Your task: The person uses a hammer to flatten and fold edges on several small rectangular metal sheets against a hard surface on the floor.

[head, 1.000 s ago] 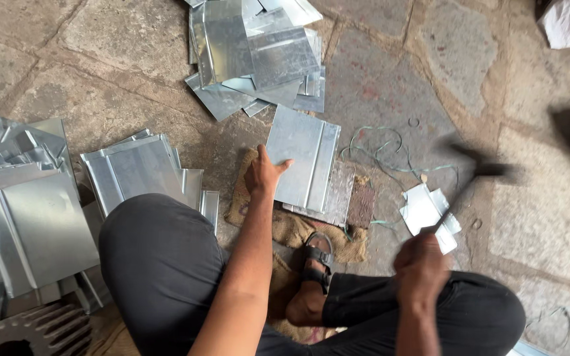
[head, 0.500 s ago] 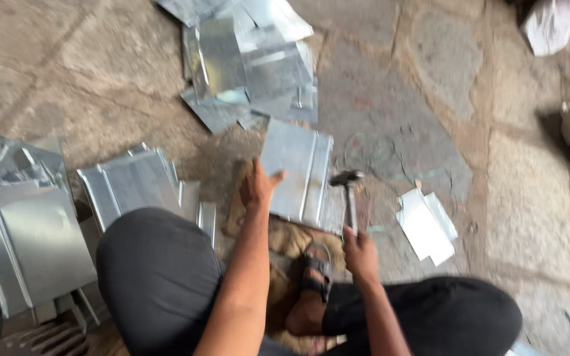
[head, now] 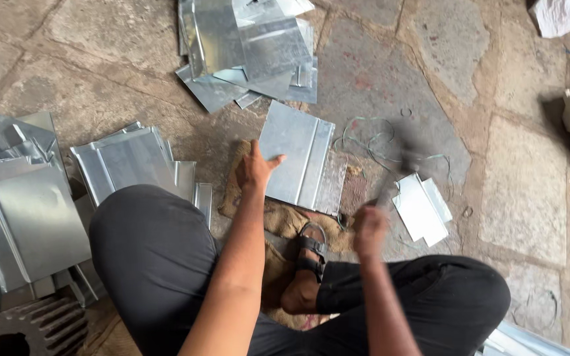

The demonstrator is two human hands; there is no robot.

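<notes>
Underfoot, the stone floor point(head: 423, 86) is uneven and strewn with stacks of metal sheets point(head: 41, 204), so the work could rock. Centrally, the ridged metal sheet point(head: 296, 161) lies on burlap point(head: 278, 221) just ahead of a sandalled foot point(head: 308, 254). Spread flat, the left hand point(head: 256, 168) pins its near edge. The right hand point(head: 369, 227) grips a blurred hammer point(head: 397, 173); a glancing blow could strike those fingers.

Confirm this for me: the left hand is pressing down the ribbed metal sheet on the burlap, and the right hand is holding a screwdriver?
Not quite. In the head view the right hand grips a hammer, blurred in mid-swing, not a screwdriver. The left hand does press the ribbed metal sheet on the burlap.
</notes>
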